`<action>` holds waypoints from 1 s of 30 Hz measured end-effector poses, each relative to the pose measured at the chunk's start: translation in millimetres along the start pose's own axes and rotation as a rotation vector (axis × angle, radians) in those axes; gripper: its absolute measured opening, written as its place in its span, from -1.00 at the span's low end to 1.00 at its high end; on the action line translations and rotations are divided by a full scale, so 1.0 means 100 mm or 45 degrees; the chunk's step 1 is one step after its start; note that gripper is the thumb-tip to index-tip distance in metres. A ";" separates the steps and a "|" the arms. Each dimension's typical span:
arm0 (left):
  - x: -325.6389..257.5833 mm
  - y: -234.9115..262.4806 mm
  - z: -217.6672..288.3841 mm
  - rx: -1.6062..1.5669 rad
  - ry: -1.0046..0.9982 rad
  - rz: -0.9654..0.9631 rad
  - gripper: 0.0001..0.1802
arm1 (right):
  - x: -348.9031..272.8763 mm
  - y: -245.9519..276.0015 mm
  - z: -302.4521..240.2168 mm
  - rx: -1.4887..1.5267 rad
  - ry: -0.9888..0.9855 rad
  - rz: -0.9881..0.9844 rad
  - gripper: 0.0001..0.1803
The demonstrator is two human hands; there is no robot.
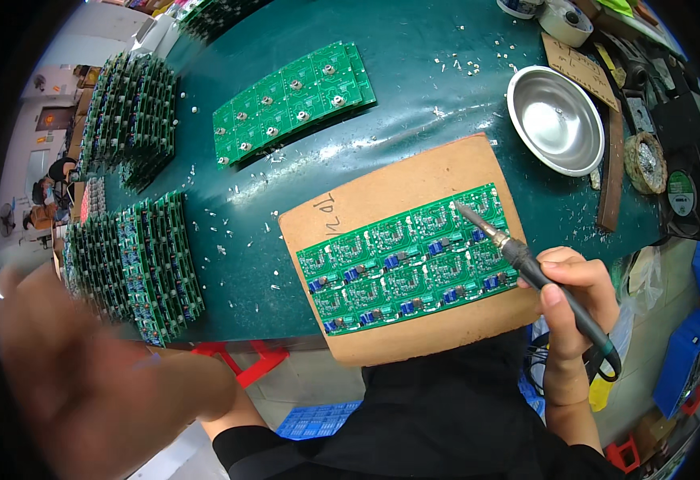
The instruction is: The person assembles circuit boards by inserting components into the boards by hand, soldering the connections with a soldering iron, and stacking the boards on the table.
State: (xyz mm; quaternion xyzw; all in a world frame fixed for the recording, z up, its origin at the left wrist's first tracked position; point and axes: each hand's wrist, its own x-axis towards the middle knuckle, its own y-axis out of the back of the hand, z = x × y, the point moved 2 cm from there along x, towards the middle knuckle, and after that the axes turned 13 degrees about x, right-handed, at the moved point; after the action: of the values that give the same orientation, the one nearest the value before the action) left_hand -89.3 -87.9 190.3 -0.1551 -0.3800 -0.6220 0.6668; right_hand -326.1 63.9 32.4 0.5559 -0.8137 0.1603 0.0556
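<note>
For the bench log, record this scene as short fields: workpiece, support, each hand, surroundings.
Workpiece: green circuit-board panel fitted with components
Support: brown sheet beneath the panel, on the green work surface
Right hand: grips a soldering iron, tip over the panel's upper right part; contact unclear
Left hand: blurred, at lower left; grip unclear
Beyond the sheet: overlapping green panels with round metal parts
Left side: stacked circuit boards
Right side: metal bowl
</note>
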 end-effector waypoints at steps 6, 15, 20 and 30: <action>-0.95 -0.82 -0.69 0.395 -0.096 -1.009 -0.88 | -0.02 -0.02 0.04 -0.078 -0.036 -0.022 -0.82; -1.20 -1.02 -0.91 0.570 -0.209 -1.012 -0.85 | 0.05 -0.06 0.15 -0.137 -0.010 -0.060 -0.83; -1.20 -1.05 -0.87 0.610 -0.262 -0.992 -0.85 | 0.07 -0.06 0.15 -0.143 -0.028 -0.076 -0.83; -1.10 -0.98 -0.84 0.545 -0.240 -1.088 -0.85 | -0.02 0.17 0.02 -0.035 -0.043 0.118 -0.83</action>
State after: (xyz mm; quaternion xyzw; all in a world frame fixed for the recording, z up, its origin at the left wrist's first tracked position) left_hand -148.7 -84.1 31.0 0.0997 -0.5879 -0.7312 0.3313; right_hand -341.3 70.4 26.9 0.5194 -0.8416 0.1421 0.0420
